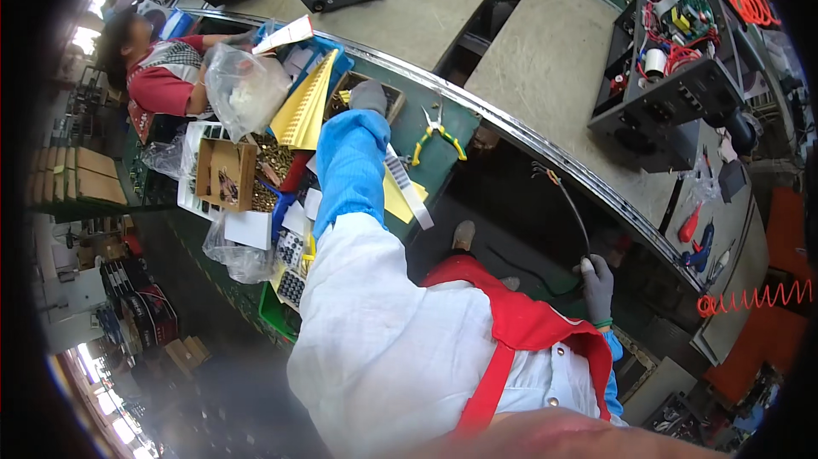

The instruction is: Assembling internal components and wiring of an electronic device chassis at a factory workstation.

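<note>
Right of the pliers [434, 125], I see the right hand [597, 282] pinching a black cable [581, 225], likely light, springy, best held behind its wires [554, 176]; I can't tell what the left hand [368, 96] grips.

Wears wht shirt [375, 289], red apron [532, 318], blu oversleeves [352, 161] & gry gloves [598, 287].

We see a smooth, black plastic cable [582, 227] and dull grey cloth gloves [600, 287]. Our pliers [434, 129] have metal tips, and the bag [247, 91] is shiny plastic.
</note>
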